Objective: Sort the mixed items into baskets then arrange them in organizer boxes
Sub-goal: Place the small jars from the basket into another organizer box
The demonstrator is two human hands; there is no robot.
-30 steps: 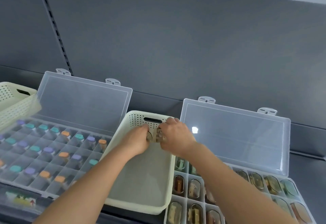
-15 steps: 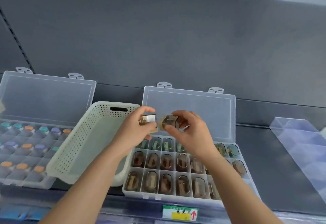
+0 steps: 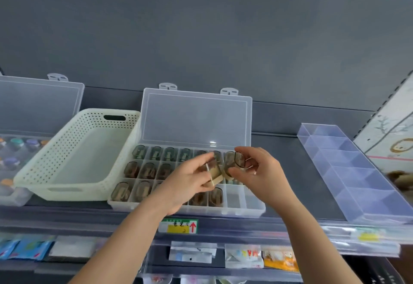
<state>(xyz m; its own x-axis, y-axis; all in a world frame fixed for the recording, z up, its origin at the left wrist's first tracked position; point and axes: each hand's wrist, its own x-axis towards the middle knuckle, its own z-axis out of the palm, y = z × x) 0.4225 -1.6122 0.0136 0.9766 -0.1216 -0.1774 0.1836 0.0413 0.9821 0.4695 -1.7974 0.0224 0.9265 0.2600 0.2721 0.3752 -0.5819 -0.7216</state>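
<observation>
An open clear organizer box (image 3: 254, 208) sits on the shelf, most cells filled with small clear cases holding brown items. My left hand (image 3: 187, 183) grips one such small clear case (image 3: 213, 170) above the box's right half. My right hand (image 3: 260, 173) pinches a second small clear case (image 3: 237, 160) right beside it; the two cases nearly touch. Two cells at the box's front right corner look bare. Left of the box lies a cream perforated basket (image 3: 44, 167), nothing visible inside.
A second open organizer box (image 3: 13, 196) with coloured-cap vials sits at far left. A clear blue-tinted divider tray (image 3: 348, 172) lies at right. A price label (image 3: 178, 225) marks the shelf edge; packets hang on the shelf below.
Both hands lifted the two cases out of the basket and carried them right, over the right-hand cells of the organizer box. The view shifted right as well.
</observation>
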